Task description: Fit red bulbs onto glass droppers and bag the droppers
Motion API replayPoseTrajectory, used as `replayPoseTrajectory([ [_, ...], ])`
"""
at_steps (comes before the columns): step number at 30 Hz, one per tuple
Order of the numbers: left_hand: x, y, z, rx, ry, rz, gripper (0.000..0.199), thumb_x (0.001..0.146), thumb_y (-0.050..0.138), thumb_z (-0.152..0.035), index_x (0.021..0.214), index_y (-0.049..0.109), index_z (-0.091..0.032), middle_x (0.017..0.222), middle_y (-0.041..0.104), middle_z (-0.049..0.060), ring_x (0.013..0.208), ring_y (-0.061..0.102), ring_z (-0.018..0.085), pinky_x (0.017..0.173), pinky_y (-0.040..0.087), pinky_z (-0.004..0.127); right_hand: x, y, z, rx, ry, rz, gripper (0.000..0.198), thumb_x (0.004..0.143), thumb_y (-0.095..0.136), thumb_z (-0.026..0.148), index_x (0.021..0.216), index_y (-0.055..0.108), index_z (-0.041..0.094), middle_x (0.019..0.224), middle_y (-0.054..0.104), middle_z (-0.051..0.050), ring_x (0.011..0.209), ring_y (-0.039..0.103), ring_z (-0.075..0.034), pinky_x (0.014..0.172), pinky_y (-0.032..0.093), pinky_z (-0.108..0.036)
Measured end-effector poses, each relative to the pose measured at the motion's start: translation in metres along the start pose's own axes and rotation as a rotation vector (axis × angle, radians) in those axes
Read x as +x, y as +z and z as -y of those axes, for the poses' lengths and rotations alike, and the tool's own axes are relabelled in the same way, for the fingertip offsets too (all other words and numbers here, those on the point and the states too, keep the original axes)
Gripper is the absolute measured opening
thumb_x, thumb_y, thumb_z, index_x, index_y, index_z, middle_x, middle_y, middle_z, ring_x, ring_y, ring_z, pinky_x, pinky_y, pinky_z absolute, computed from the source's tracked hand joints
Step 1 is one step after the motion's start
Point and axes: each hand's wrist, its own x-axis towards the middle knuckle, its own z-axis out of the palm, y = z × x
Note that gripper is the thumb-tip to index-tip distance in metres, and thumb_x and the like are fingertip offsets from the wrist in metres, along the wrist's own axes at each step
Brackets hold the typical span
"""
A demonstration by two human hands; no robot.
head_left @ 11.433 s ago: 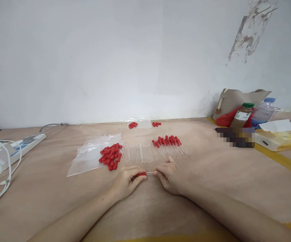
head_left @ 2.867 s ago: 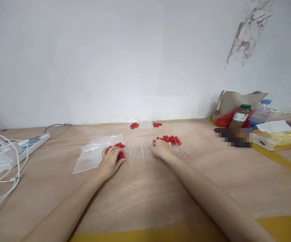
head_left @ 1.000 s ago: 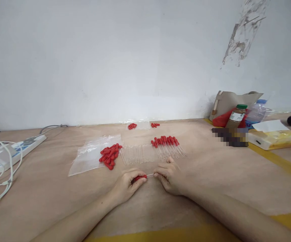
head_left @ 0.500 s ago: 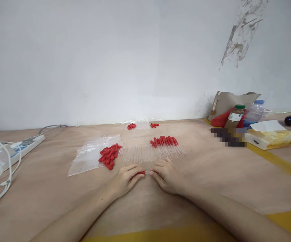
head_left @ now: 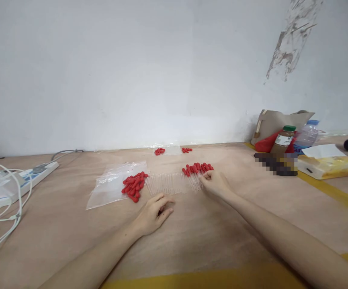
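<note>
My left hand rests on the table with its thumb and fingers apart, holding nothing. My right hand is at the right end of a row of glass droppers with red rubber bulbs; its thumb and fingertips are pinched on a dropper, mostly hidden by the hand. Left of that row lie several bare clear glass tubes, side by side. A pile of loose red rubber bulbs sits at the edge of a clear plastic bag, beyond my left hand.
Two small groups of red pieces, left and right, lie near the wall. A power strip with white cables is at left. On the right stand a green-capped jar, a water bottle and a tissue pack.
My hands have come apart. The right one moved forward and right to the dropper row, while the left let go of the red bulb and loosened its fingers, staying nearly in place.
</note>
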Motion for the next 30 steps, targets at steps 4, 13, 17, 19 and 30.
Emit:
replayPoseTrajectory([
  [4,0.001,-0.001,0.000,-0.018,0.010,0.055,0.014,0.084,0.044,-0.019,0.085,0.058,-0.017,0.072,0.053,0.001,0.064,0.048,0.011,0.059,0.038,0.022,0.017,0.012,0.011,-0.134,0.072,-0.018,0.025,0.071,0.047,0.032,0.052,0.058,0.019,0.060,0.062,-0.001,0.065,0.056,-0.016,0.067,0.034,-0.027],
  [13,0.001,-0.001,-0.001,0.004,-0.033,0.074,0.019,0.081,0.049,-0.027,0.066,0.051,-0.016,0.060,0.046,-0.003,0.056,0.042,0.010,0.051,0.033,0.020,0.023,0.032,0.011,-0.224,0.103,0.017,0.031,0.075,0.046,0.044,0.062,0.061,0.020,0.070,0.065,-0.005,0.075,0.058,-0.021,0.079,0.030,-0.036],
  [17,0.001,-0.005,-0.001,0.041,-0.008,0.102,0.012,0.083,0.046,-0.025,0.080,0.056,-0.018,0.064,0.050,-0.002,0.059,0.047,0.011,0.055,0.035,0.021,0.016,0.030,0.014,-0.222,0.042,-0.009,0.034,0.075,0.046,0.049,0.066,0.061,0.020,0.074,0.065,-0.004,0.076,0.057,-0.020,0.079,0.029,-0.036],
  [19,0.001,-0.018,0.001,0.112,0.020,0.122,0.013,0.083,0.045,-0.025,0.087,0.056,-0.018,0.073,0.055,0.001,0.066,0.050,0.013,0.060,0.037,0.022,0.012,0.031,0.019,-0.218,-0.017,-0.012,0.032,0.077,0.045,0.047,0.070,0.062,0.021,0.075,0.065,-0.003,0.076,0.057,-0.018,0.081,0.027,-0.035],
  [30,-0.010,-0.104,0.043,0.252,-0.252,0.337,0.016,0.073,0.048,-0.020,0.086,0.059,-0.021,0.086,0.053,0.002,0.073,0.051,0.016,0.063,0.037,0.023,0.020,0.042,0.043,-0.326,0.005,0.156,0.026,0.071,0.052,0.037,0.078,0.064,0.016,0.084,0.066,-0.011,0.085,0.058,-0.025,0.079,0.028,-0.038],
])
